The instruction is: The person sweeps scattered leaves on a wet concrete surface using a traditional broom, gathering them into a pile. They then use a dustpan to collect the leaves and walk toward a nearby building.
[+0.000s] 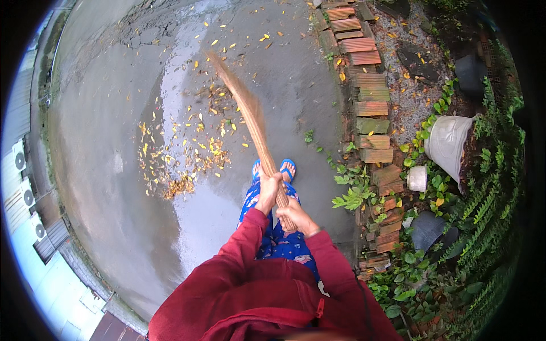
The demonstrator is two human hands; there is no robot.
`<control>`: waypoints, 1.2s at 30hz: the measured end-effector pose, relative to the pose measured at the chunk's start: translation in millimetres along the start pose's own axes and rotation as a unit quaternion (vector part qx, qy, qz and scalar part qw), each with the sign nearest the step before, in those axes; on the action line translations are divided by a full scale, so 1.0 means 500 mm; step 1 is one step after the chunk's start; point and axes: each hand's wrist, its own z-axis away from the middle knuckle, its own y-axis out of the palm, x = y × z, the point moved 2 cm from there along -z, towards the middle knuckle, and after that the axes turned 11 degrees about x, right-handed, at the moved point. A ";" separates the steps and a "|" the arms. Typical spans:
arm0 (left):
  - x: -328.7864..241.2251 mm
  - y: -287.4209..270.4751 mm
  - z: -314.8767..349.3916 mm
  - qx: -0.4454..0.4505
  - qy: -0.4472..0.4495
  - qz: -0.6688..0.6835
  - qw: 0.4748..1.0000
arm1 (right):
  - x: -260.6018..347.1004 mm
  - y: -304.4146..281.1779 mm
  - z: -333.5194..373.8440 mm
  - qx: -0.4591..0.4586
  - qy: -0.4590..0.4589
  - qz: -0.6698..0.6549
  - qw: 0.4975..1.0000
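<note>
Both my hands grip a long straw broom [254, 126] that points forward and slightly left from my body. My left hand [268, 190] wraps its handle higher up, nearer the bristles. Close to the handle's end, my right hand [296, 217] is closed around it. The bristle tip reaches over the wet pavement at the far side, its outline blurred. Left of the broom lie scattered yellow leaves [196, 153], with a denser brown clump [178, 187] at their near end. Whether the bristles touch the ground I cannot tell.
A border of stacked orange bricks [372, 94] runs along the right. Beyond it are green plants [478, 227], a large whitish pot [449, 142], a small white pot [417, 178] and a dark container [426, 231]. My feet in blue sandals [288, 169] stand below the broom.
</note>
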 end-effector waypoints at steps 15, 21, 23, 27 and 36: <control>-0.160 0.096 -0.299 0.084 -0.060 -0.094 0.990 | 0.240 -0.087 -0.228 -0.056 0.049 0.020 0.997; -0.154 0.112 -0.106 0.084 -0.020 -0.107 0.990 | 0.195 0.033 -0.080 -0.126 0.067 -0.045 0.989; -0.156 0.087 -0.075 0.142 -0.056 -0.131 0.980 | 0.160 0.086 -0.088 -0.171 0.075 -0.077 0.979; -0.177 0.031 -0.118 0.263 -0.143 -0.092 0.950 | 0.128 0.132 -0.173 -0.178 -0.013 -0.162 0.971; -0.172 0.025 0.027 0.109 -0.017 -0.182 0.977 | 0.113 0.159 -0.020 -0.094 0.032 -0.111 0.989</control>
